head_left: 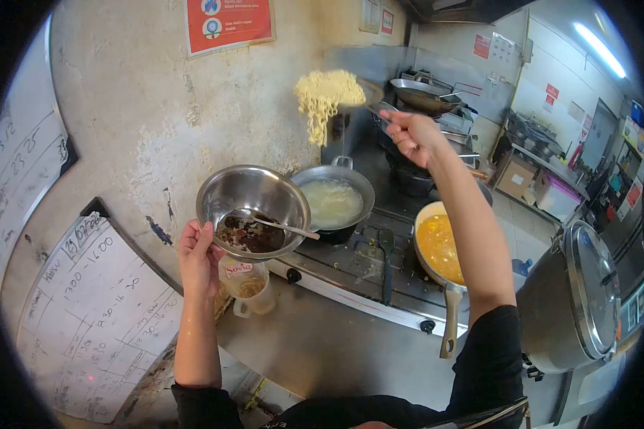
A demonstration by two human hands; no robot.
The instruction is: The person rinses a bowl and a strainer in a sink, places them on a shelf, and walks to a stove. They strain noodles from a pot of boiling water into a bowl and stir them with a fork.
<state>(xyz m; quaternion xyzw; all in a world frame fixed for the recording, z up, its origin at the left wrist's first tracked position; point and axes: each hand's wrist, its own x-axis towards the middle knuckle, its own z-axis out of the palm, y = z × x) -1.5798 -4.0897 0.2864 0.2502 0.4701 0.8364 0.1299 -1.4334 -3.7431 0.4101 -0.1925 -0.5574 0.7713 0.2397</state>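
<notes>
My left hand (199, 259) grips the rim of a steel mixing bowl (279, 193), tilted toward me. Dark brown sauce (247, 236) lies in its bottom, and a spoon (288, 227) rests in it with the handle over the rim. Raised high, my right hand (413, 136) is closed around the handle of a skimmer (371, 93). Yellow noodles (329, 91) are heaped on the skimmer, with strands hanging down. Below them, a pot (365, 187) of cloudy, pale liquid stands on the stove, just behind the bowl.
A pan (423, 266) of orange, bubbling food stands on the stove under my right forearm. A dark spatula (386, 264) lies on the stovetop. Below the bowl is a plastic jug (257, 297). A large lidded pot (562, 307) stands at right, a wok (426, 99) behind.
</notes>
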